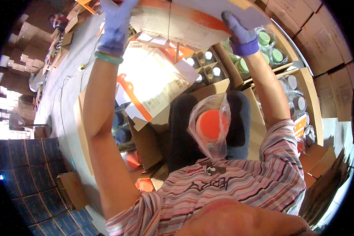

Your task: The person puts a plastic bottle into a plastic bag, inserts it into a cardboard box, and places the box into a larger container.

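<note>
Both gloved hands, left hand (116,27) and right hand (242,33), grip opposite ends of a flattened white-and-orange carton (192,23), fingers closed over its edges, held up and not yet formed into a box. Below it lies another flat carton (151,84); an orange-lidded jar in a clear bag (211,125) waits on the lap (unpacked). Green-capped bottles (269,49) fill boxes right.
</note>
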Tool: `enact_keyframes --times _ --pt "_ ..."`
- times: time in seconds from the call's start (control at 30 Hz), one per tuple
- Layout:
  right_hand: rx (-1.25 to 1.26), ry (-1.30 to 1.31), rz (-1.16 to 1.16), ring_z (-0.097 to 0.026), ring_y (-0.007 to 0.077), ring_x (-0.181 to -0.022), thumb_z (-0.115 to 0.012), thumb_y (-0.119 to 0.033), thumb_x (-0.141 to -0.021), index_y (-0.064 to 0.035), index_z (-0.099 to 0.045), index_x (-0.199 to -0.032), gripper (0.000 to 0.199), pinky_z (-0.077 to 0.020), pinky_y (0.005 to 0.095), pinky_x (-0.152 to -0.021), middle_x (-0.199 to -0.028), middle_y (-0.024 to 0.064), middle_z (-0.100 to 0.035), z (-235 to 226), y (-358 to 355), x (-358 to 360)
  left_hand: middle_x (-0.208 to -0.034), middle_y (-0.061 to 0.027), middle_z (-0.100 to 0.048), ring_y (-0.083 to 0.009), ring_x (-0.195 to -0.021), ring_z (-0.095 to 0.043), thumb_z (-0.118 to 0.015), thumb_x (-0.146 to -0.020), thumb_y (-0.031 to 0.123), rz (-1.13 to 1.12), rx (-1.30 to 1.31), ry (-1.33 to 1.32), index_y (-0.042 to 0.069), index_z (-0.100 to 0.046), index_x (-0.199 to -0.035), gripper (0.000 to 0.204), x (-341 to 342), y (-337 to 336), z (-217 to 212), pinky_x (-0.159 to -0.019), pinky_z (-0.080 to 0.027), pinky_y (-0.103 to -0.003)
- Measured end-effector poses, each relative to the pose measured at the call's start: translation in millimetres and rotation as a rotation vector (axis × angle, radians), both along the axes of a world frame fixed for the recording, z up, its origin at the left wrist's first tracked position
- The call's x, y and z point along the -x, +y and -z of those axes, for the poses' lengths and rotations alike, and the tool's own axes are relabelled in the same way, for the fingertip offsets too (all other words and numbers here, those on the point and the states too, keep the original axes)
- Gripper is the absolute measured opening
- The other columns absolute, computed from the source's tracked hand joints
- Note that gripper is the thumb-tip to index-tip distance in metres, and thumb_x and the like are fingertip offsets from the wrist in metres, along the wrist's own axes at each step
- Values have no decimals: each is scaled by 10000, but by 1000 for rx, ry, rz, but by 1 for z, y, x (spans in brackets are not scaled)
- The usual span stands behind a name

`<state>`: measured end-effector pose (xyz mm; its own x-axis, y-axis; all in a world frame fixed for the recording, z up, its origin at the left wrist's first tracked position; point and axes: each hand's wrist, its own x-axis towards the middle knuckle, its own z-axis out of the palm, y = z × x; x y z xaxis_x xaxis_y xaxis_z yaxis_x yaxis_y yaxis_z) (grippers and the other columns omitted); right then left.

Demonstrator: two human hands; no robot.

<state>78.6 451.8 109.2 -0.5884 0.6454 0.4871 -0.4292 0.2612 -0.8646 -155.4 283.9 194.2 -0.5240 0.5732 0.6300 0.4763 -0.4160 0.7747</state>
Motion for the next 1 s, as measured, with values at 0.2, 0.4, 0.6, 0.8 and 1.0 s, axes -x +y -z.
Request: enact_keyframes --times 0.2,0.4,0.6,0.8,1.0 --pt "192 216 383 -586 168 -992 -682 -280 -867 52 -609 -1173 457 -455 287 -882 -1091 84 -649 -6 22 35 -1482 -328 -84 -469 -1393 -64 -712 -589 706 -328 787 886 -32 37 -1461 1365 -27 -29 159 -1100 -115 -588" --pt "180 284 645 -573 161 -1001 -673 -301 -871 48 -609 -1170 464 -450 294 -870 -1107 84 -636 -11 26 51 -1501 -286 -36 -501 -1378 -54 -804 -548 586 -254 1471 666 174 -24 -1495 1294 -61 -52 278 -982 -170 -741" --pt "199 512 642 -577 181 -939 -693 -337 -843 48 -627 -1083 458 -456 314 -827 -1064 87 -636 -25 60 41 -1488 -260 -94 -460 -1377 -66 -744 -657 510 -344 1456 991 236 -166 -1483 1045 -54 -92 318 -928 -168 -750" --pt "127 440 683 -566 154 -882 -718 -292 -830 63 -597 -1131 481 -444 293 -773 -1035 58 -631 -7 80 32 -1530 -206 -53 -431 -1408 0 -744 -630 565 -184 1764 1059 263 -182 -1494 1074 -63 -82 295 -969 -128 -737" --pt "205 283 782 -588 148 -821 -736 -307 -810 60 -643 -1045 445 -475 298 -730 -987 72 -656 15 79 -17 -1537 -216 -32 -469 -1394 -29 -708 -591 687 -298 1728 846 248 -150 -1497 1151 -48 -91 290 -970 -161 -732"
